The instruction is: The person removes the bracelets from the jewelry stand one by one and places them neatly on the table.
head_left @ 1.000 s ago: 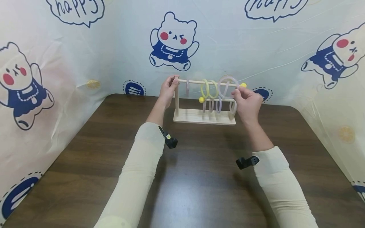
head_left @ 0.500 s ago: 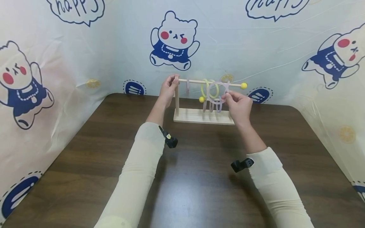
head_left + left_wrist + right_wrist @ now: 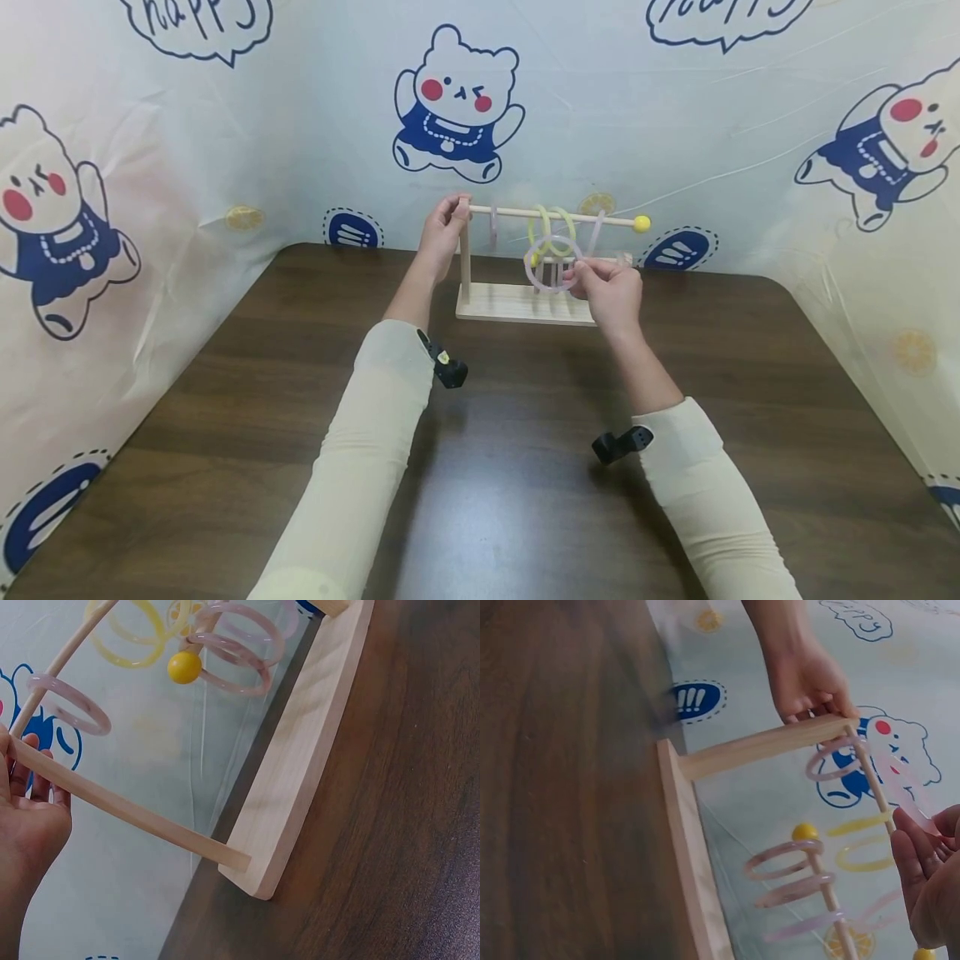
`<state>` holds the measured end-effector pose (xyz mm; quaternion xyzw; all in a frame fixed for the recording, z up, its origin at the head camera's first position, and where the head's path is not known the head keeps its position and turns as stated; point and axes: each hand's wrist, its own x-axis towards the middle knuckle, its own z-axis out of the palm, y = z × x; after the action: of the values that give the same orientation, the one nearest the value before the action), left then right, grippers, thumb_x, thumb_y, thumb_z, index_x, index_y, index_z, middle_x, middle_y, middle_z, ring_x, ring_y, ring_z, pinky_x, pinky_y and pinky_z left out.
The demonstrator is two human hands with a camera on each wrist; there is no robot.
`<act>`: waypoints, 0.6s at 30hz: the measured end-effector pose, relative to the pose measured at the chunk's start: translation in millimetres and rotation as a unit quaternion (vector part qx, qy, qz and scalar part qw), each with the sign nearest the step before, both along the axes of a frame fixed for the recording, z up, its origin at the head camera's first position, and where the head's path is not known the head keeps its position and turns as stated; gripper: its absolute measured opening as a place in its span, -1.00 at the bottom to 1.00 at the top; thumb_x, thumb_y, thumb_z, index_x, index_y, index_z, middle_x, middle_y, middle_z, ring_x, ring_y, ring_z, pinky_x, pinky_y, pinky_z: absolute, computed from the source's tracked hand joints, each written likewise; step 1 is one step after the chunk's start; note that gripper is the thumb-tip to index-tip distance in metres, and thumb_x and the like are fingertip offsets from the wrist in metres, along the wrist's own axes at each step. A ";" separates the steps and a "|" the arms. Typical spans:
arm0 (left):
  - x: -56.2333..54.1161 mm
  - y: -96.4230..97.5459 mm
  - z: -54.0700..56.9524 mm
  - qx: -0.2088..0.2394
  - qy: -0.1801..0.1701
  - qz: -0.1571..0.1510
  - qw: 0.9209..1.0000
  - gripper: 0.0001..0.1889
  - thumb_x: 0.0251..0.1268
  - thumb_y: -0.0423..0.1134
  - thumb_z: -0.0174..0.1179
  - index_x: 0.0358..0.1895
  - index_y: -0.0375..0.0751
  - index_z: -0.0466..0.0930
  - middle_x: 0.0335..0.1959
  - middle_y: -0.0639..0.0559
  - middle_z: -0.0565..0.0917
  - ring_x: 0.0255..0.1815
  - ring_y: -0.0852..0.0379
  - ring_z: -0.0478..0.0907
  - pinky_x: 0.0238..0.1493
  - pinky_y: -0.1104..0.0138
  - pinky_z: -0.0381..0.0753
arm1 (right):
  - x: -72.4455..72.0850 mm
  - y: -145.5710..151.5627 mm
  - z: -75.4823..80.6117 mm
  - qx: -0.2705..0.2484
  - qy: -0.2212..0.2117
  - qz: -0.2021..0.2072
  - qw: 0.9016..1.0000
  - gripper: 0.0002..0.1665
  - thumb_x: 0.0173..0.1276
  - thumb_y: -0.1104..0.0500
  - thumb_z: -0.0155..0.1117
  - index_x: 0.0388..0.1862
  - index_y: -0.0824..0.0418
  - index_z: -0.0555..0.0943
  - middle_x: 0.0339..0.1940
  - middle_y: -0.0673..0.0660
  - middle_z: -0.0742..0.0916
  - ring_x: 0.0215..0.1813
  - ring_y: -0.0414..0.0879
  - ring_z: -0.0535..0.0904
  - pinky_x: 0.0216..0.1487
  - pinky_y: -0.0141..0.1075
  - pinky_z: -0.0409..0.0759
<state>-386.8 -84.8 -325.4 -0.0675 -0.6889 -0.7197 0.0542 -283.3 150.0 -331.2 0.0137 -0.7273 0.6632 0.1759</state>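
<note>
A wooden ring rack (image 3: 517, 302) stands at the back of the table. With thumb and fingers my left hand (image 3: 444, 229) grips the top of its left post (image 3: 127, 806). My right hand (image 3: 615, 293) pinches a translucent pale purple ring (image 3: 529, 275) in front of the rack, before the lower rod. The upper rod (image 3: 517, 213) carries a pinkish ring (image 3: 79, 697) at the left, two yellow rings (image 3: 532, 229) mid-rod and a purple ring (image 3: 596, 232) further right. Several pinkish and purple rings (image 3: 791, 891) hang on the lower rod, partly hidden in the head view.
Yellow balls cap the upper rod (image 3: 642, 224) and the lower rod (image 3: 184, 667). The dark wooden table (image 3: 495, 467) stretches out before the rack. A printed cloth (image 3: 345, 108) rises close behind it.
My right hand has carried the purple ring left and downward, from near the upper rod's right end to before the lower rod. The left hand keeps its grip on the post.
</note>
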 end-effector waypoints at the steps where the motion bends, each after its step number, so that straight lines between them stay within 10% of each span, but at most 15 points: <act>1: 0.0 -0.1 0.1 0.001 -0.001 0.000 1.000 -0.56 0.36 -0.03 -0.05 0.21 -0.15 0.37 0.07 -0.03 0.45 0.14 0.12 0.35 0.21 0.32 0.24 | 0.2 -1.7 -1.8 -0.005 -0.005 0.005 1.000 -0.75 0.31 0.31 0.19 -0.19 0.53 0.62 -0.52 0.08 0.71 -0.53 -0.27 0.62 -0.40 -0.39 0.59; 18: 0.6 0.8 0.5 0.002 -0.001 0.007 1.000 -0.56 0.35 -0.02 -0.03 0.20 -0.15 0.38 0.07 -0.03 0.46 0.12 0.11 0.37 0.21 0.32 0.25 | 2.0 -20.2 -26.1 0.021 -0.066 0.080 0.994 -0.75 0.32 0.34 0.13 -0.20 0.57 0.60 -0.55 0.10 0.71 -0.56 -0.28 0.60 -0.40 -0.32 0.60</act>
<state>-386.1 -84.0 -324.9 -0.0618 -0.6881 -0.7206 0.0593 -281.3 129.8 -357.3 0.0315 -0.7475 0.6593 0.0738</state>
